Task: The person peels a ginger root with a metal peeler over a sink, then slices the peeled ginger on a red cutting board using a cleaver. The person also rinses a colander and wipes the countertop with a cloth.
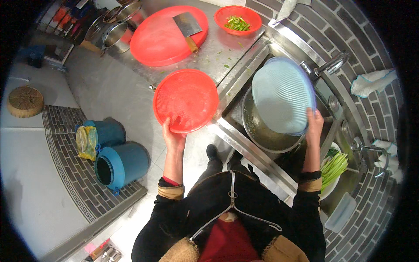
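Observation:
My left hand [174, 136] grips the near rim of a red plastic colander [186, 98], held in front of the steel counter's edge; it looks bare inside. In my right hand [315, 122] is the right rim of a light blue plastic strainer basket [283, 95], tilted over the sink. Beneath it a large steel basin [271, 144] stands in the sink, partly hidden, with small bits on its inner wall. A cleaver [188, 28] lies on a round red cutting board [157, 39]. Near it a red basket [238, 11] holds cut green vegetables [238, 23].
A steel faucet [334, 64] reaches toward the sink from the tiled wall. Long green stalks [335, 168] rest in a white bowl in the right basin. Steel pots [118, 36] stand at the counter's far left. Blue bins [126, 165] are on the floor at left.

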`<state>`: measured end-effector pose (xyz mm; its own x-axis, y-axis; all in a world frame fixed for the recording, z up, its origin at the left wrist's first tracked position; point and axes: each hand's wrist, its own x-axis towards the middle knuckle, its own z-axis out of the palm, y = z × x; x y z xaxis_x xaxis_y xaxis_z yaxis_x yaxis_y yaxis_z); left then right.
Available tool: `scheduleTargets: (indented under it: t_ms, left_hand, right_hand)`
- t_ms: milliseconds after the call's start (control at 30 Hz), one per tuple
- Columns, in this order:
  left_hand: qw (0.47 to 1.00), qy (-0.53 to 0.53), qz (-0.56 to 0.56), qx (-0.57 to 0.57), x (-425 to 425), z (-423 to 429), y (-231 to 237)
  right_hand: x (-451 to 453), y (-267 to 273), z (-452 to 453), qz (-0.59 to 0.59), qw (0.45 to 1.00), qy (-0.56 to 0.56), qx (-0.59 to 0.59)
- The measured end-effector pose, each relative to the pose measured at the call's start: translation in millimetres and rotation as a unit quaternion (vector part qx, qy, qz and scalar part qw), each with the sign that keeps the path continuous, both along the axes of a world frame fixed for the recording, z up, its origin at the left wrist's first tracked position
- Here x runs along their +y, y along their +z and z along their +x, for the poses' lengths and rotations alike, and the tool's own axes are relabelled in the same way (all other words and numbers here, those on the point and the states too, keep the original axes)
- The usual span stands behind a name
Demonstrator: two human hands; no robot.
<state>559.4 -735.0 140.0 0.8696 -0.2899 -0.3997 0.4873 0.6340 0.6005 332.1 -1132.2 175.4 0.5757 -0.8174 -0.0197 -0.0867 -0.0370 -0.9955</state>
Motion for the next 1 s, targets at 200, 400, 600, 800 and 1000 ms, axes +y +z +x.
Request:
scheduleTargets:
  t_ms: [200, 400, 600, 800, 1000]
  left_hand:
    - [1.000, 0.008, -0.005, -0.008, -3.7, 5.2, 4.3]
    - [0.998, 0.034, -0.050, -0.024, -0.9, 5.7, 3.9]
    - [0.998, 0.048, -0.047, -0.020, 0.9, 6.9, 2.0]
    - [0.998, 0.038, -0.050, -0.009, -4.3, 4.4, 0.0]
    - [0.998, 0.036, -0.048, 0.016, -9.8, 6.5, -10.0]
  right_hand:
    - [74.9, 35.6, 21.9, -0.559, 0.789, 0.217, 0.138]
    - [88.3, 20.7, 36.2, -0.630, 0.719, 0.279, 0.086]
    - [76.4, 14.1, 37.9, -0.630, 0.737, 0.234, 0.073]
    - [54.9, 1.4, 44.2, -0.593, 0.752, 0.249, 0.141]
    - [41.7, -3.0, 30.6, -0.589, 0.768, 0.191, 0.163]
